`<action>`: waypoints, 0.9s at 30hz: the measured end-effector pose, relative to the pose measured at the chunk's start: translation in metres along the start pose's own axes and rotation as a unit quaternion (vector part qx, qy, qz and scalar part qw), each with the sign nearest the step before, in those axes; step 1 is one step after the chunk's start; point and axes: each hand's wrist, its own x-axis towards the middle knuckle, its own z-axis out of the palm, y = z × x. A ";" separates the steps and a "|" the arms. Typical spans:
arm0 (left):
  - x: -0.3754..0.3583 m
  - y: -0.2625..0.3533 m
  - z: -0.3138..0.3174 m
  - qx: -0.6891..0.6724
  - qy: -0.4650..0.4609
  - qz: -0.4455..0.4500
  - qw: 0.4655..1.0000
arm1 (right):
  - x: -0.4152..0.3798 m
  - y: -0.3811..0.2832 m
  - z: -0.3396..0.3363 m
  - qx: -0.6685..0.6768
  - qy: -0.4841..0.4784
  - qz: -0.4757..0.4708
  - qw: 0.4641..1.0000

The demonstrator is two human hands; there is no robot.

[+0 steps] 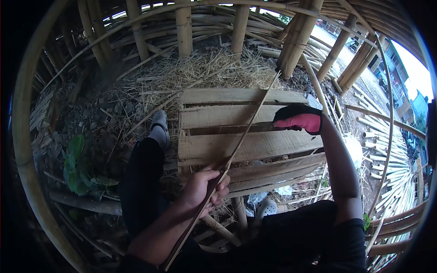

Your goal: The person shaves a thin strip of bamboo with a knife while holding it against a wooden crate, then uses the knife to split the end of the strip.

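Observation:
My left hand (pixel 202 186) is shut around a long thin bamboo strip (pixel 255 113). The strip runs from beside my left forearm up and to the right, over a wooden pallet (pixel 214 145), as far as a bamboo post. My right hand (pixel 300 120) wears a pink and black glove. It lies on the pallet's right side, just right of the strip. I cannot tell whether it grips anything. My legs in dark trousers lie on either side of the pallet's near end.
Straw (pixel 214 68) covers the ground behind the pallet. Upright bamboo posts (pixel 184 27) stand at the back. Cut bamboo poles (pixel 391 145) are piled at the right. A green plant (pixel 75 164) grows at the left. Grey clogs (pixel 160 120) are on my feet.

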 end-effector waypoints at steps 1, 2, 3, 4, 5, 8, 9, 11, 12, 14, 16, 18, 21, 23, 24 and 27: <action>0.000 -0.001 0.000 0.004 -0.004 0.006 1.000 | 0.009 0.009 0.001 -0.071 0.039 -0.109 0.991; 0.001 -0.002 -0.001 0.004 -0.005 0.006 1.000 | 0.015 0.018 0.001 -0.141 0.077 -0.216 0.963; 0.002 -0.004 -0.002 0.009 -0.012 0.011 1.000 | 0.015 0.012 0.004 -0.142 0.077 -0.216 0.963; 0.002 -0.005 -0.003 0.015 -0.019 0.017 1.000 | 0.016 0.005 0.009 -0.098 0.120 -0.157 0.975; 0.002 -0.005 -0.002 0.014 -0.019 0.017 1.000 | 0.017 -0.002 0.014 -0.054 0.163 -0.097 0.980; 0.000 -0.007 0.005 0.051 -0.012 0.023 0.998 | 0.019 -0.014 0.019 -0.236 0.216 -0.186 0.929; 0.000 -0.007 0.007 0.066 -0.005 0.026 0.997 | 0.022 -0.011 0.018 -0.235 0.217 -0.186 0.929; 0.000 -0.006 0.007 0.082 0.001 0.030 0.996 | 0.031 -0.003 0.013 -0.514 0.342 -0.144 0.773; 0.001 -0.007 0.005 0.074 -0.008 0.030 0.997 | 0.030 -0.016 0.011 -0.539 0.409 -0.058 0.734; 0.002 -0.007 0.002 0.066 -0.018 0.030 0.997 | 0.030 -0.017 0.010 -0.404 0.476 -0.135 0.769; 0.001 -0.005 0.000 0.064 -0.019 0.022 0.998 | 0.031 -0.013 0.008 -0.413 0.441 -0.156 0.781; 0.000 -0.004 0.002 0.062 -0.014 0.018 0.998 | 0.034 -0.007 0.012 -0.423 0.405 -0.176 0.791; -0.001 -0.005 0.004 0.064 -0.009 0.023 0.998 | 0.035 -0.004 0.022 -0.398 0.243 -0.263 0.845; -0.002 -0.005 0.004 0.068 -0.009 0.029 0.997 | 0.038 -0.002 0.024 -0.381 0.247 -0.258 0.853; -0.002 -0.004 0.004 0.061 -0.012 0.026 0.998 | 0.038 -0.002 0.024 -0.364 0.253 -0.253 0.860; -0.002 -0.003 0.003 0.057 -0.015 0.023 0.998 | 0.038 -0.008 0.024 -0.332 0.377 -0.082 0.861</action>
